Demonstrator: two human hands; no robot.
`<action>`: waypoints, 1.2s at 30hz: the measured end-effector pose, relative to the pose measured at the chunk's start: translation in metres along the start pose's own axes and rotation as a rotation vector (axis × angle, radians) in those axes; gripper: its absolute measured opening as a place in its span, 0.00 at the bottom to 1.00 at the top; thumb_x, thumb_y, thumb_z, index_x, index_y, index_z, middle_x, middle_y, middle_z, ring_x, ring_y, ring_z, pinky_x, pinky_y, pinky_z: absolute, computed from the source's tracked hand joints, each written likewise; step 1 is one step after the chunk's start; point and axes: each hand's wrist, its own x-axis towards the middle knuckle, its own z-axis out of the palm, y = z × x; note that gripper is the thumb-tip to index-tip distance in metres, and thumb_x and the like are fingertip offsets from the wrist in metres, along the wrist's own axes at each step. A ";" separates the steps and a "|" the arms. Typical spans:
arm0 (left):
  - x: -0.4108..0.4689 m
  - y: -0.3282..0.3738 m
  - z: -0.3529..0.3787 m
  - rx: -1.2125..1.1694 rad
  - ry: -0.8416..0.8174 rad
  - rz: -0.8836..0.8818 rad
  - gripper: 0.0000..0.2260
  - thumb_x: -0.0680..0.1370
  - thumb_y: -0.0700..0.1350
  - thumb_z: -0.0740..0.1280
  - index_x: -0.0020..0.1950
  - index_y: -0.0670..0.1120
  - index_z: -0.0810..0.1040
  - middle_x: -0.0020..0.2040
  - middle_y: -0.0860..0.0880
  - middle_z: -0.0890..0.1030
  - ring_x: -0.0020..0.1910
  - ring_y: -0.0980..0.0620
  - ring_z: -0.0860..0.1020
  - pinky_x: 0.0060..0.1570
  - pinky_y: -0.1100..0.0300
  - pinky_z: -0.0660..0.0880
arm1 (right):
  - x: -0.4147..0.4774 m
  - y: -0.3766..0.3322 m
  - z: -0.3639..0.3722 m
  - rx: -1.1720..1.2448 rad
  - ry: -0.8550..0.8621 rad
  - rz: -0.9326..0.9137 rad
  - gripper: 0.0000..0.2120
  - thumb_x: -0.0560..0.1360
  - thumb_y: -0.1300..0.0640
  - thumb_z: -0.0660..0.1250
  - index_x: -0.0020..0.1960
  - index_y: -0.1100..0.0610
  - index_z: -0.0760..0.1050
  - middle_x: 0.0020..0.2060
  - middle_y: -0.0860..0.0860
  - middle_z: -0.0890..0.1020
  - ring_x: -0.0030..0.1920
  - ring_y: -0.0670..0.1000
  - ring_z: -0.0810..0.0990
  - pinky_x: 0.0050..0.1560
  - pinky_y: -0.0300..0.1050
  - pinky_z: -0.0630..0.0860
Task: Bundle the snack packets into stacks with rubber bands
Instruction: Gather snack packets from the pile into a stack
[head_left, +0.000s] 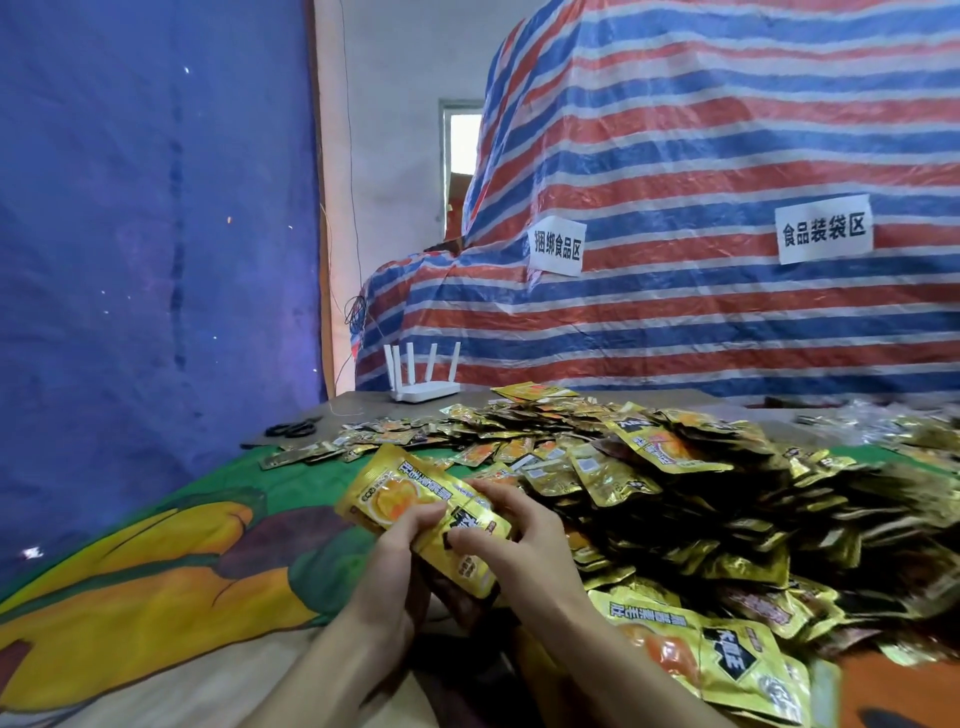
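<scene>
Yellow foil snack packets (395, 493) sit between my curled fingers. Both my left hand (389, 571) and right hand (524, 545) pinch the stack.

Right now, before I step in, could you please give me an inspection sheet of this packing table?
Surface: table under a printed cloth, green and yellow; bare grey board at the far end.
Job's things: stack of packets held in both hands; heap of packets loose to the right; no rubber band seen.
Clutter: scissors at the far left; white router farther back.
Hands: left hand and right hand both grip the stack.
Cables: thin wire hanging down the wall behind the router.
Surroundings: blue sheet on the left; striped tarp ahead with two paper signs.
</scene>
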 end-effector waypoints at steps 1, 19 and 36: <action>-0.001 -0.001 0.000 0.028 0.006 -0.001 0.15 0.63 0.50 0.72 0.42 0.41 0.87 0.45 0.40 0.85 0.37 0.42 0.84 0.34 0.54 0.80 | 0.000 0.000 0.000 -0.015 0.012 0.001 0.21 0.69 0.60 0.78 0.60 0.50 0.81 0.49 0.45 0.85 0.49 0.40 0.84 0.44 0.34 0.78; -0.001 0.002 0.006 0.332 0.452 0.196 0.27 0.71 0.68 0.69 0.48 0.45 0.82 0.46 0.44 0.85 0.47 0.45 0.83 0.54 0.48 0.79 | 0.004 -0.031 -0.004 -0.433 -0.219 0.102 0.35 0.63 0.57 0.83 0.66 0.51 0.72 0.56 0.44 0.77 0.51 0.37 0.80 0.46 0.29 0.76; -0.002 -0.004 -0.015 1.006 0.637 0.289 0.19 0.78 0.52 0.63 0.30 0.44 0.70 0.27 0.50 0.73 0.30 0.47 0.73 0.31 0.60 0.62 | -0.030 -0.048 -0.025 -1.346 -0.598 -0.021 0.41 0.68 0.27 0.67 0.76 0.43 0.65 0.62 0.48 0.71 0.63 0.50 0.70 0.64 0.50 0.72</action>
